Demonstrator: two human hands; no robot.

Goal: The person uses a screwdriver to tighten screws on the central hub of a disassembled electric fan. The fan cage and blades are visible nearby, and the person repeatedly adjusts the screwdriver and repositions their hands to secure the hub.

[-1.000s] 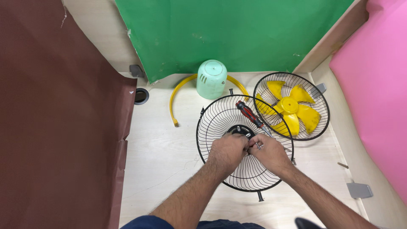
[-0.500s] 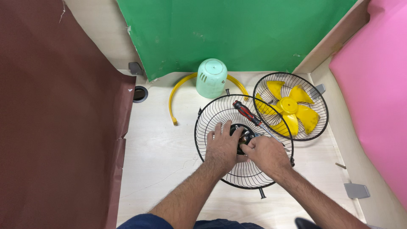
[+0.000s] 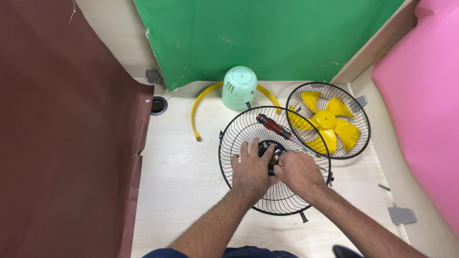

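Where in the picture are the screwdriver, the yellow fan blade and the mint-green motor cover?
screwdriver (image 3: 270,124): head view, on its red and black handle.
yellow fan blade (image 3: 326,119): head view, on its round centre hub.
mint-green motor cover (image 3: 239,87): head view, on its rounded top face.

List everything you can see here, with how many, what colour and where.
Wire fan guard: one, black, centre, under both hands.
Hub: one, black, guard's centre.
Screwdriver: one, red and black, lying on that guard.
Second guard: one, black, right, holding a yellow blade.
Motor housing: one, mint green, top centre.
Curved band: one, yellow, around the housing.
Left hand: on the guard.
Right hand: at the hub.
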